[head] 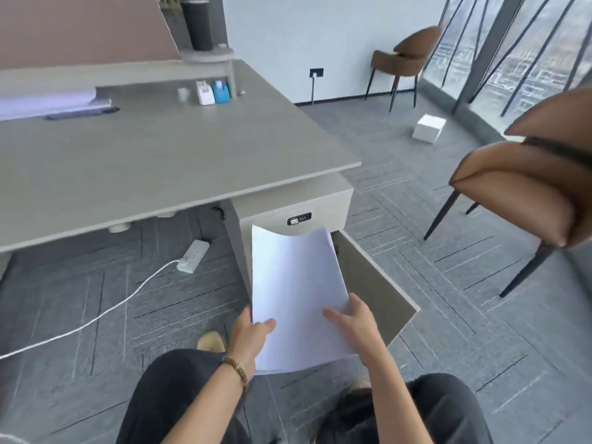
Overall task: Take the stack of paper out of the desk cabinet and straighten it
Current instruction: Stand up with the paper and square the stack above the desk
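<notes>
the bench (179, 155) overhangs the desk cabinet (291, 203) from the upper left; its front edge runs diagonally above the cabinet top. the cabinet door (381, 283) stands swung open to the right, its free edge projecting over the carpet floor (448, 315). a brown chair (525, 187) stands to the right of the door, apart from it, with bare carpet between them. a power strip (193, 256) with a white cable (96, 318) lies on the floor left of the cabinet, under the bench edge.

the stack of paper (298, 296) is held in the air in front of the cabinet opening, above the person's knees, its far end bowed and covering the lower part of the cabinet front just under the combination lock (299, 218).

the left hand (248, 334) pinches the stack's near left edge, thumb on top, fingers underneath. the right hand (355, 322) grips the near right edge, thumb laid across the top sheet, fingers wrapped around the edge. both hands are at the near end; the far end is unsupported.
</notes>
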`<action>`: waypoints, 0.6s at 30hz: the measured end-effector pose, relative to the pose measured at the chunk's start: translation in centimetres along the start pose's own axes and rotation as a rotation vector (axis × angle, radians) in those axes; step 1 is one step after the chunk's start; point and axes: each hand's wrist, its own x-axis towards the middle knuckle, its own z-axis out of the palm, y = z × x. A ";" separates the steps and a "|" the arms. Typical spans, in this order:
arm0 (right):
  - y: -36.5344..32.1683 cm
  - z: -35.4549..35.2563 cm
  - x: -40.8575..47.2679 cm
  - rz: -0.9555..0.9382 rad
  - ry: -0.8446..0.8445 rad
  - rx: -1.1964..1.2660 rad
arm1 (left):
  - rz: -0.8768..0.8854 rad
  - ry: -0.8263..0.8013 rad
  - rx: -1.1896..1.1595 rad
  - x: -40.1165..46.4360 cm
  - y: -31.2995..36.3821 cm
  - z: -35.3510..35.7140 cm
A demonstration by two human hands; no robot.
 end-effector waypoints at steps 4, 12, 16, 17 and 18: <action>-5.2 -1.7 -4.3 -0.119 0.060 0.035 | 0.108 -0.054 -0.102 -4.1 4.3 -1.6; -14.5 -3.5 -9.5 -0.376 0.029 0.218 | 0.291 -0.192 -0.268 -9.4 12.4 -6.2; -18.4 -2.8 -8.9 -0.442 -0.039 0.251 | 0.345 -0.213 -0.293 -9.6 15.2 -8.7; -19.3 -2.3 -8.2 -0.451 -0.054 0.259 | 0.350 -0.196 -0.301 -9.0 15.8 -9.2; -20.2 -1.7 -7.6 -0.456 -0.066 0.265 | 0.352 -0.173 -0.313 -8.1 16.5 -9.7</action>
